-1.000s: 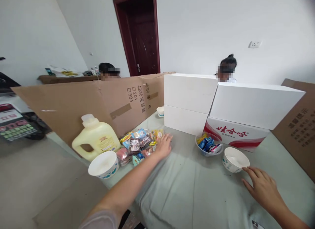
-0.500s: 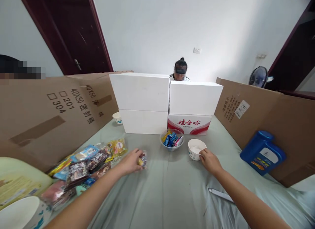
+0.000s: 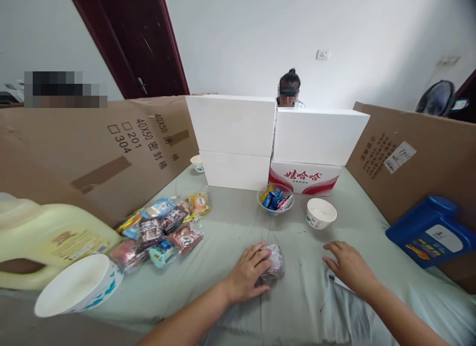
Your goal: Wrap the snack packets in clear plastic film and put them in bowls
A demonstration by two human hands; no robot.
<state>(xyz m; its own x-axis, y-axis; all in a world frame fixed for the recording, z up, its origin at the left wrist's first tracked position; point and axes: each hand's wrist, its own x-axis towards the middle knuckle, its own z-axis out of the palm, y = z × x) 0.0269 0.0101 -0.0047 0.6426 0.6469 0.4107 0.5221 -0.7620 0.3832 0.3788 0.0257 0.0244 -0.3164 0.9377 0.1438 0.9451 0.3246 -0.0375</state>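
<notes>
A small clear-wrapped snack packet (image 3: 275, 262) with a purplish, crinkled look lies on the cloth near the middle. My left hand (image 3: 250, 272) lies against its left side, fingers stretched over its edge and thumb spread below; part of the packet is hidden under them. My right hand (image 3: 347, 264) hovers apart from it with loosely bent fingers and nothing in them, nearest to a slim white strip (image 3: 341, 283) on the cloth. Beyond stands a white paper bowl (image 3: 322, 213), and left of that a clear bowl (image 3: 275, 212) with several blue, yellow and pink wrapped sweets.
Several snack packets (image 3: 150, 233) are heaped at left, beside a big paper bowl (image 3: 111, 281) and a pale yellow jug (image 3: 40, 224). White boxes (image 3: 234, 128) wall off the back, cardboard (image 3: 92, 143) the sides. A blue bottle (image 3: 431, 232) leans at right. Another person (image 3: 290, 86) sits behind.
My left hand has moved right with the packet, from beside the heap to the middle, and its fingers have spread. My right hand has let go of the paper bowl and drawn back.
</notes>
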